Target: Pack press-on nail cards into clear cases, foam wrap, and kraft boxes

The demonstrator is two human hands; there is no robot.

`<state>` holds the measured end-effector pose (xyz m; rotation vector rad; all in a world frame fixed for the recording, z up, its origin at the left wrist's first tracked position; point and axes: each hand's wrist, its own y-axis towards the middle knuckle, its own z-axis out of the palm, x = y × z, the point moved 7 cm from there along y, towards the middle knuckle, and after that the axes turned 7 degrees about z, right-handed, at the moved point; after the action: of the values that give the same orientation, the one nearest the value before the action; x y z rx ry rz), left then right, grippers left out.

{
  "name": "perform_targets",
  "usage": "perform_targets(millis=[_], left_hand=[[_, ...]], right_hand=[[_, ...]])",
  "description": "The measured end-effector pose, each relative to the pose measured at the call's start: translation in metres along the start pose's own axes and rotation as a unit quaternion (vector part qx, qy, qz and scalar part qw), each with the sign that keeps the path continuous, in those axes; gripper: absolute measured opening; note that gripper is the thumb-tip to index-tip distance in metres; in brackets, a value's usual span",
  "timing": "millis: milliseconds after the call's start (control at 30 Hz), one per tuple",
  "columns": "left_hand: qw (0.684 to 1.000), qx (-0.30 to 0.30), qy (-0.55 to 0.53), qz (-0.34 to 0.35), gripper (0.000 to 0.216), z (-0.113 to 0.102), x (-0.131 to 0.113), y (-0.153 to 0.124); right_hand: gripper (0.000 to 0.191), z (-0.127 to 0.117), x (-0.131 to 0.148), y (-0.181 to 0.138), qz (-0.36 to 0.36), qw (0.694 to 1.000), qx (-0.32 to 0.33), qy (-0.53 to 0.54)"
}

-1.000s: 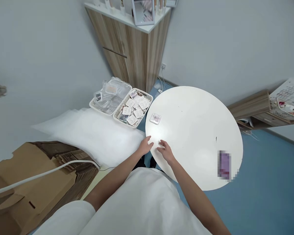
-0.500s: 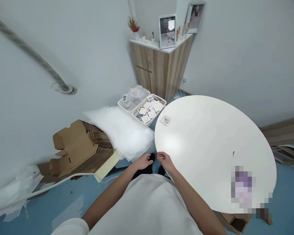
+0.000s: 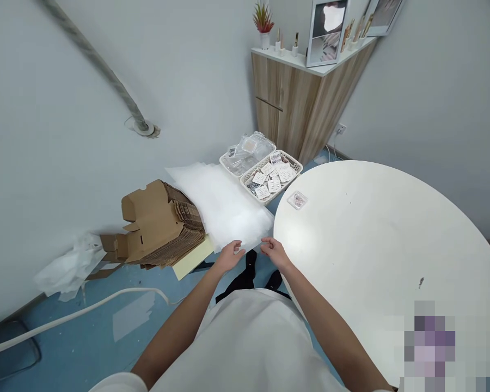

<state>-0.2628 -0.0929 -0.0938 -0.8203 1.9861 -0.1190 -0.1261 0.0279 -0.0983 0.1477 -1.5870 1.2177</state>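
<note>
2 bare hands, the left hand (image 3: pixel 230 257) and the right hand (image 3: pixel 275 253), now appear at the near edge of a broad stack of translucent white plastic sheets (image 3: pixel 226 201); 1.0 s ago both were over the rim of the round white bench (image 3: pixel 379 234). The view has swung left since then, so the stack of flattened brown cardboard boxes (image 3: pixel 159 223) shows whole, while the wooden shelving at far right has almost left the frame. On each hand the fingers curl loosely, with a narrow gap to the thumb and nothing visible between; whether the left fingertips touch the sheets, I cannot tell. The small clear square plastic case (image 3: pixel 298 200) lies where it did, near the bench's left edge.

Beyond the sheets are 2 white plastic baskets side by side: a perforated basket (image 3: pixel 286 187) with square white cards (image 3: pixel 273 177), and a left-hand basket (image 3: pixel 228 169) heaped with clear plastic packs (image 3: pixel 253 149). Behind them stands a wood-grain cabinet (image 3: pixel 288 92). The boxes sit left of the sheets, a pale yellow board (image 3: pixel 193 260) at their near side. The bench rim hems in the right hand and forearm, and a white tube (image 3: pixel 122 292) crosses the lower left, ending near the left forearm. A pixelated purple patch (image 3: pixel 433 343) covers something on the bench.
</note>
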Motion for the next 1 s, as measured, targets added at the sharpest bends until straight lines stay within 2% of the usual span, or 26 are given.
perform_targets(millis=[167, 333, 533, 767, 1000], left_hand=[[0.997, -0.024, 0.068, 0.032, 0.041, -0.017, 0.002, 0.018], [0.990, -0.042, 0.122, 0.051, 0.039, -0.033, 0.008, 0.044], [0.990, -0.051, 0.122, 0.055, 0.047, -0.052, 0.012, 0.083], [0.993, 0.002, 0.096, 0.064, 0.059, -0.054, 0.015, 0.116], [0.997, 0.022, 0.049, 0.050, 0.061, -0.052, 0.028, 0.130]], right_hand=[[0.035, 0.012, 0.008, 0.022, 0.016, 0.999, 0.019, -0.029], [0.031, 0.019, 0.009, 0.047, 0.038, 0.999, -0.006, -0.034], [0.031, 0.030, 0.026, 0.087, 0.047, 0.995, -0.055, -0.071], [0.043, 0.066, 0.045, 0.135, 0.033, 0.994, -0.033, -0.100], [0.049, 0.085, 0.044, 0.160, 0.001, 0.983, -0.064, -0.174]])
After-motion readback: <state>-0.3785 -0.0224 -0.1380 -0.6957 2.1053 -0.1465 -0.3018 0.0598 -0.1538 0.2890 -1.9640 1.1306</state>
